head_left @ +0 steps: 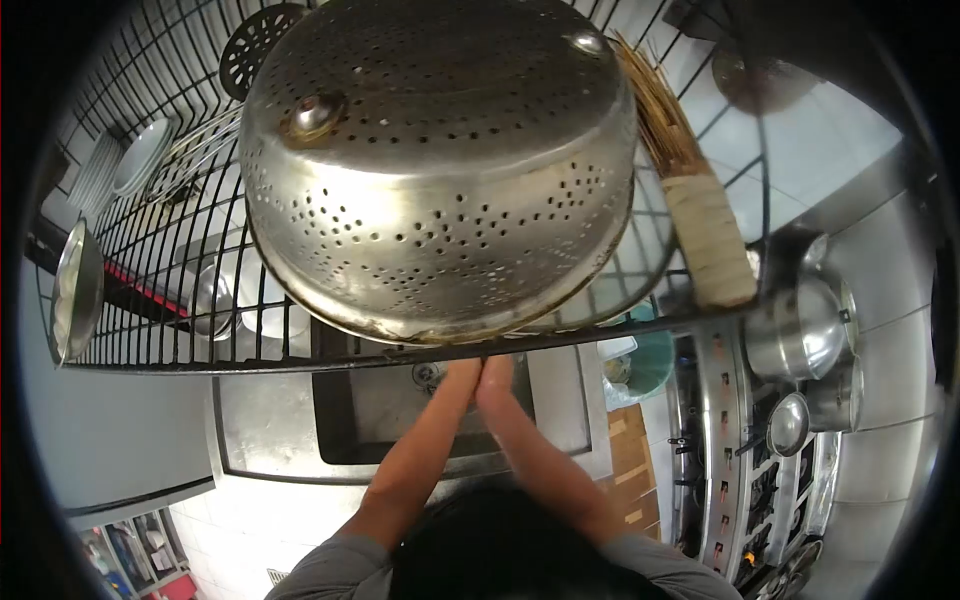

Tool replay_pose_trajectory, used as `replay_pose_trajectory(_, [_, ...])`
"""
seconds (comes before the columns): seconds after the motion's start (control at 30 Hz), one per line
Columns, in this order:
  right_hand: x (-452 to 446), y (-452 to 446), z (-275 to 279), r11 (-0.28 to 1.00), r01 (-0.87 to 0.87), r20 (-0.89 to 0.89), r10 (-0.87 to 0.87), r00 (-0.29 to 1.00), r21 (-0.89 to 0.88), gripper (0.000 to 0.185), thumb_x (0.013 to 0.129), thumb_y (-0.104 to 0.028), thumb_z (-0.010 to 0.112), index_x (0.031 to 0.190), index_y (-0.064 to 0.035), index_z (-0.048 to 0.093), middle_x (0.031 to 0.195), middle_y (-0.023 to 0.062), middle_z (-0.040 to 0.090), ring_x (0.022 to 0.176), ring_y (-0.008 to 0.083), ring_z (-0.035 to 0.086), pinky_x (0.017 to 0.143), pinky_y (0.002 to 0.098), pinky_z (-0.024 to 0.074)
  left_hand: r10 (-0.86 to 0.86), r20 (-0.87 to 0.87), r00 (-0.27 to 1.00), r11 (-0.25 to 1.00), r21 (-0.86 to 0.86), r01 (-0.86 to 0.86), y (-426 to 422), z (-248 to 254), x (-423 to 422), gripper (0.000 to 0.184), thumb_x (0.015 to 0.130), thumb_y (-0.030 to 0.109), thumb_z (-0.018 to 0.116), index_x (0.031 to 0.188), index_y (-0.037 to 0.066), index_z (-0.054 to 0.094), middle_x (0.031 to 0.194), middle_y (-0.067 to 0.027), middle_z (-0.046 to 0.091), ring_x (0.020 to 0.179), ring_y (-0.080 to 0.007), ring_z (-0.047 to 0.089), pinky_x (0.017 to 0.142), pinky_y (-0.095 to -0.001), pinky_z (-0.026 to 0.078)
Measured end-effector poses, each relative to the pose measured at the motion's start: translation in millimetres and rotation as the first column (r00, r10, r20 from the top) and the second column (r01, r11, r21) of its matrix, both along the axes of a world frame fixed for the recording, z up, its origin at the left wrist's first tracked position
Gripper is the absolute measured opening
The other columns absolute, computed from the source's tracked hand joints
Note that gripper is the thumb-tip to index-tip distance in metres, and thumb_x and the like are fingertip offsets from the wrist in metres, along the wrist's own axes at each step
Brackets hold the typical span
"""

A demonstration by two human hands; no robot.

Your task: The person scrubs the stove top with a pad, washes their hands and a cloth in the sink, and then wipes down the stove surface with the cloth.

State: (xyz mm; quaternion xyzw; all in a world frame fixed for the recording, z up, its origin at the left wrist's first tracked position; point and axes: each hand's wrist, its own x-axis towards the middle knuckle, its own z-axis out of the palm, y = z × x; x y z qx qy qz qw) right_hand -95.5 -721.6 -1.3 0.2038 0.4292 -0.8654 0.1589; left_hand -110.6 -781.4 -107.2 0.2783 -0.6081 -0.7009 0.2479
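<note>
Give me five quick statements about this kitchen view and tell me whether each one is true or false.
1. The colander rests upside down on the wire rack. True.
2. The brush lies to the left of the colander in the picture. False: the brush lies to the right of it.
3. Both forearms reach over the sink. True.
4. All ten fingers are in plain view. False: the left hand and the right hand are mostly hidden by the rack and colander.
5. A green bucket is to the right of the sink in the picture. True.
</note>
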Motion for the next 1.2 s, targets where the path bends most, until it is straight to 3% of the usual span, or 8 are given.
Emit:
replay_pose_trajectory(0.07, [-6.4,6.0,-16.3,0.979,0.018,0.277,0.039,0.960,-0.201,0.035,0.091,-0.031,0.048,0.111,-0.0037,0.057,0.108,0.0096,0.059,0.099,0.0236,0.055,0.087,0.0360,0.0443,0.019,-0.008,1.000,0.975,-0.220,-0.020,15.8,37.9,18.8,0.021,0.086,0.019,0.053,0.100,0.005,0.059,0.099,-0.0154,0.059,0.090,-0.0305,0.054,0.081,-0.0415,0.043])
replay_pose_trajectory(0.1, [-11.6,17.9,-64.4,0.917,-0.236,-0.148,0.198,0.969,-0.321,0.034,0.093,-0.030,0.046,0.116,-0.0060,0.053,0.114,0.0085,0.055,0.102,0.0221,0.053,0.089,0.0361,0.0422,-0.082,-0.007,0.997,0.761,-0.646,0.058,21.6,77.5,31.9,0.016,0.085,0.014,0.053,0.095,0.004,0.060,0.097,-0.0162,0.059,0.088,-0.0323,0.054,0.078,-0.0423,0.043])
replay_pose_trajectory(0.33, [-36.0,26.4,57.9,0.282,-0.592,-0.054,0.873,0.485,-0.755,0.014,0.088,-0.020,0.051,0.077,-0.0114,0.048,0.062,-0.0045,0.038,0.054,0.0104,0.038,0.055,0.0272,0.0375,-0.689,-0.237,0.684,0.483,-0.855,0.190,18.2,179.7,61.0,0.020,0.078,0.017,0.066,0.065,0.008,0.054,0.066,-0.0077,0.053,0.062,-0.0262,0.053,0.059,-0.0348,0.043])
replay_pose_trajectory(0.53, [-44.0,14.9,65.6,0.031,-0.999,0.018,0.999,0.031,0.026,0.012,0.083,-0.016,0.058,0.087,-0.0062,0.054,0.064,-0.0034,0.043,0.054,0.0081,0.041,0.050,0.0217,0.0347,-0.866,-0.149,0.477,0.265,-0.946,0.185,26.4,179.1,70.2,0.033,0.074,0.029,0.071,0.059,0.010,0.050,0.058,-0.0041,0.048,0.055,-0.0225,0.050,0.056,-0.0334,0.042])
replay_pose_trajectory(0.73, [-23.1,5.1,-47.4,-0.225,-0.486,0.184,0.974,-0.130,0.845,0.017,0.082,-0.015,0.057,0.092,-0.0018,0.063,0.088,0.0142,0.061,0.075,0.0280,0.058,0.067,0.0375,0.0458,-0.780,0.572,0.254,-0.257,-0.663,0.703,30.8,95.4,83.4,0.021,0.076,0.025,0.068,0.078,0.005,0.061,0.079,-0.0124,0.062,0.070,-0.0290,0.060,0.064,-0.0373,0.047])
replay_pose_trajectory(0.87, [-84.8,10.1,-77.1,-0.046,-0.597,0.195,0.963,0.187,0.801,0.020,0.082,-0.013,0.057,0.098,-0.0021,0.060,0.100,0.0192,0.061,0.088,0.0321,0.058,0.076,0.0395,0.0459,-0.782,0.120,0.612,0.311,-0.776,0.549,-27.7,67.6,118.3,0.020,0.091,0.018,0.052,0.085,0.001,0.061,0.079,-0.0126,0.063,0.067,-0.0250,0.061,0.061,-0.0380,0.048])
replay_pose_trajectory(0.97, [-128.1,-3.9,-74.7,0.617,-0.667,0.053,0.717,0.695,0.418,0.029,0.081,-0.011,0.057,0.108,-0.0027,0.053,0.105,0.0194,0.059,0.092,0.0314,0.057,0.079,0.0392,0.0450,-0.511,0.242,0.825,0.830,-0.112,0.547,-68.1,66.9,163.8,0.038,0.097,0.027,0.043,0.074,0.001,0.059,0.066,-0.0115,0.061,0.055,-0.0208,0.058,0.055,-0.0342,0.048])
replay_pose_trajectory(1.2, [-128.2,-76.7,-89.8,0.963,0.036,0.022,-0.031,0.999,-0.268,0.055,0.080,-0.008,0.058,0.130,-0.0041,0.036,0.116,0.0198,0.055,0.101,0.0299,0.055,0.087,0.0383,0.0430,-0.171,-0.069,0.983,0.959,-0.241,0.150,-69.7,119.8,196.2,0.046,0.098,0.034,0.040,0.069,-0.001,0.050,0.065,-0.0102,0.056,0.059,-0.0177,0.055,0.062,-0.0336,0.049])
